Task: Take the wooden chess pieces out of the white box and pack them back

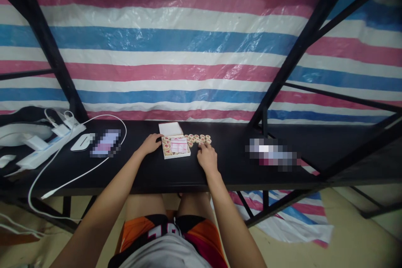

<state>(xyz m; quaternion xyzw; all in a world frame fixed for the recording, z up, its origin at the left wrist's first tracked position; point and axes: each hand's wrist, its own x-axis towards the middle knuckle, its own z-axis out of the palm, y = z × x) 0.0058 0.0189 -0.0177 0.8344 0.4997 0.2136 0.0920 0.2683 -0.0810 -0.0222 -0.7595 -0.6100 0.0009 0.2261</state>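
No words can be read here. The round pieces (197, 137) have little red signs, too small to read. The shorts (201, 232) have big white marks, maybe numbers.

Bare, tapering left arm (108, 203): extended diagonally forward and inward, wrist nearly straight. Bare, slim left hand (150, 144): back uppermost, palm hidden, fingers pointing forward and inward. Bare, tapering right arm (232, 213): extended forward, slanting inward. Bare, rounded right hand (207, 159): back uppermost, fingers bent, set apart from the left
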